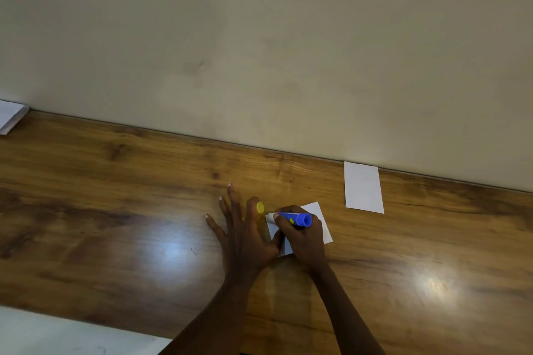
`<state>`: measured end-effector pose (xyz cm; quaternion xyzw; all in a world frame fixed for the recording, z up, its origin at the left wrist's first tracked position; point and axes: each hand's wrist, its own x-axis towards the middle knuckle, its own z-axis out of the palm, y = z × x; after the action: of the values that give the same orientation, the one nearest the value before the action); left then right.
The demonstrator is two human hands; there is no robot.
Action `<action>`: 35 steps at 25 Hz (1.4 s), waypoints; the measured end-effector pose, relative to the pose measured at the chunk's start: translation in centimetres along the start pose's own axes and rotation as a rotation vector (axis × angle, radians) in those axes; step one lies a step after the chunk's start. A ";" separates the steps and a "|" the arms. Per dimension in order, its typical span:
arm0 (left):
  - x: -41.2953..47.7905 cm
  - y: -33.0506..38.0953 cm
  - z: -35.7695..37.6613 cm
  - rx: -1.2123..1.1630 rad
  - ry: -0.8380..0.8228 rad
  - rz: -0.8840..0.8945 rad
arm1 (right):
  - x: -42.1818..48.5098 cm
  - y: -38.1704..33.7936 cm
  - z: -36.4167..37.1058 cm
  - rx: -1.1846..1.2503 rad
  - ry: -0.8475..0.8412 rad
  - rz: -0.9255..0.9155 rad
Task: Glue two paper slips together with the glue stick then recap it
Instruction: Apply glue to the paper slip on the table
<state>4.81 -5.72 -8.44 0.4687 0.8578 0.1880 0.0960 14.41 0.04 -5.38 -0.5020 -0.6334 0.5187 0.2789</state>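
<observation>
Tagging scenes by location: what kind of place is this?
Probably a desk or worktable indoors, against a plain wall: a wood-grain tabletop, loose paper slips, and a blue glue stick in the right hand.

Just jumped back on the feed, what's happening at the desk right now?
A person is gluing paper. The right hand holds the blue glue stick tilted low against a paper slip on the wooden desk, while the left hand lies flat with fingers spread, steadying the slip's left edge. The yellow cap is off, just beyond the left hand. The second slip lies apart near the wall, not yet joined.
</observation>
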 end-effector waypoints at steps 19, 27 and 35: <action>0.0 0.3 -0.4 0.033 0.039 0.018 | 0.6 1.8 -4.6 -0.208 0.225 -0.084; 0.0 0.3 -0.3 0.053 0.060 0.016 | 0.3 1.6 -5.6 -0.248 0.286 -0.081; 0.1 0.2 -0.1 0.050 0.042 0.013 | -3.9 2.2 -2.7 -0.691 0.296 0.215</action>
<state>4.90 -5.54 -8.24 0.4726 0.8609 0.1769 0.0648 18.85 -2.60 -5.98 -0.6992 -0.6675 0.2229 0.1261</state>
